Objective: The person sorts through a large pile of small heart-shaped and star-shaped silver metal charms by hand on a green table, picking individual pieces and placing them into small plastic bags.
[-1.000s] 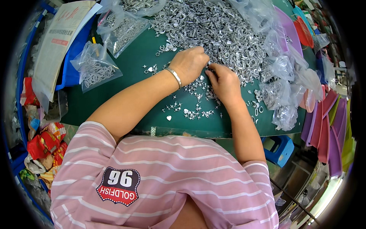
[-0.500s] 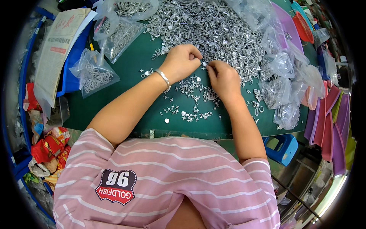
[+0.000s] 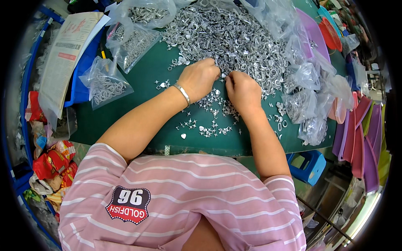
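Observation:
A large heap of small silver metal pieces (image 3: 222,35), many of them rings, covers the far middle of the green table (image 3: 138,104). My left hand (image 3: 200,79), with a silver bracelet on its wrist, is at the heap's near edge, fingers curled closed. Just right of it my right hand (image 3: 243,92) is closed too, thumb and fingers together at the heap's edge. Whatever the fingertips hold is too small or hidden. Small silver four-pointed stars (image 3: 213,111) lie scattered nearer to me, below and between both hands. One heart-shaped piece (image 3: 183,136) lies apart in front of them.
Clear plastic bags of metal rings (image 3: 104,88) lie at the left, by a blue bin (image 3: 79,90) with a newspaper (image 3: 69,46). More filled bags (image 3: 299,104) line the right side, near a purple tray (image 3: 314,33). A blue stool (image 3: 309,166) stands beneath the right edge.
My left hand has shifted slightly down and its fingers are drawn in more. The right hand has moved slightly down and left. The view has shifted a little.

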{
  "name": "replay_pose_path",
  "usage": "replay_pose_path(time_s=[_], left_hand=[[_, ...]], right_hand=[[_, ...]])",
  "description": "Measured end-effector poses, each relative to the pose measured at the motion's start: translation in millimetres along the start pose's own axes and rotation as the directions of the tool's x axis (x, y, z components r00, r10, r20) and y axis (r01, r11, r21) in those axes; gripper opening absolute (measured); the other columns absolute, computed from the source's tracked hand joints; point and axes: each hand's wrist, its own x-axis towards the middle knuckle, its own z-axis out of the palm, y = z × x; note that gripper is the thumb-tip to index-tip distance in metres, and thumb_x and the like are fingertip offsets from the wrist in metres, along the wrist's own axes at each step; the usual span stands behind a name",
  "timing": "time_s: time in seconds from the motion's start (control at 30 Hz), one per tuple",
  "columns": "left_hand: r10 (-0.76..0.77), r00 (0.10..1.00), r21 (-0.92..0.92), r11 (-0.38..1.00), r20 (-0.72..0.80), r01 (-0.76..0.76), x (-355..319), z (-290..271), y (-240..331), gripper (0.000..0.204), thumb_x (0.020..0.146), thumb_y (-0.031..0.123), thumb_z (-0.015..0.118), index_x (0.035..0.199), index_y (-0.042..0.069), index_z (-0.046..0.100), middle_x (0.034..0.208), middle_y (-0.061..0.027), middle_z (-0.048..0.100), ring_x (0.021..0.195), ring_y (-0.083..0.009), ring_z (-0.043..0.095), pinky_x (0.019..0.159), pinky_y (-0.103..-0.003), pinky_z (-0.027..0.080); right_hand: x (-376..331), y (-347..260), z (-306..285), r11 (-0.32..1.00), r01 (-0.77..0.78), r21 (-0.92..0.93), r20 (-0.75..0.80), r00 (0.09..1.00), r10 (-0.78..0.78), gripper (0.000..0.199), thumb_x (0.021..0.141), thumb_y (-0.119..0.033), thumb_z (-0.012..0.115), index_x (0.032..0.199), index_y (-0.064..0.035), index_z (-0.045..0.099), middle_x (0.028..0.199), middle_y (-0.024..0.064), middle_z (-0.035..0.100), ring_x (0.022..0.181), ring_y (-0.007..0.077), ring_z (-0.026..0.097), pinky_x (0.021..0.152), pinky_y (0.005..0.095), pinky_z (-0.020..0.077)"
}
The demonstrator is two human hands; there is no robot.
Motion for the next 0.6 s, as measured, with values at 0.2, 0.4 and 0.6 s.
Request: replay_pose_path(time_s=[0.2, 0.4, 0.6], left_hand=[[-0.404, 0.815, -0.841, 0.17, 0.416, 0.513, 5, -30, -3, 0.014, 0.085, 0.013, 0.061, 0.085, -0.001, 0.065, 0.084, -0.0057, 0.065, 0.07, -0.0162, 0.06, 0.064, -0.031, 0.049], [-0.067, 0.992, -0.194, 0.98, -0.105, 0.046, 17, 2, -2, 0.017, 0.08, 0.007, 0.062, 0.095, 0.006, 0.07, 0.084, -0.0122, 0.065, 0.077, -0.0261, 0.063, 0.07, -0.037, 0.052], [-0.023, 1.0, -0.003, 1.0, 0.01, 0.023, 11, 7, -4, 0.019, 0.078, 0.01, 0.069, 0.097, 0.011, 0.07, 0.091, -0.0121, 0.063, 0.084, -0.0319, 0.062, 0.076, -0.039, 0.051]], right_hand=[[9, 17, -42, -0.106, -0.613, 0.783, 0.603, 0.706, 0.371, 0.012, 0.082, -0.01, 0.061, 0.085, -0.0004, 0.067, 0.064, 0.0014, 0.059, 0.053, 0.0075, 0.048, 0.045, 0.0215, 0.0337], [9, -5, -8, 0.987, -0.083, 0.138, 0.11, 0.992, 0.068, 0.014, 0.084, -0.012, 0.062, 0.094, -0.0053, 0.069, 0.086, 0.0148, 0.069, 0.071, 0.0318, 0.066, 0.066, 0.0398, 0.0542], [1, 5, -7, 0.88, -0.238, 0.41, 0.203, 0.965, 0.167, 0.023, 0.08, -0.016, 0.07, 0.101, -0.0077, 0.068, 0.09, 0.0146, 0.069, 0.075, 0.0298, 0.068, 0.065, 0.0362, 0.0553]])
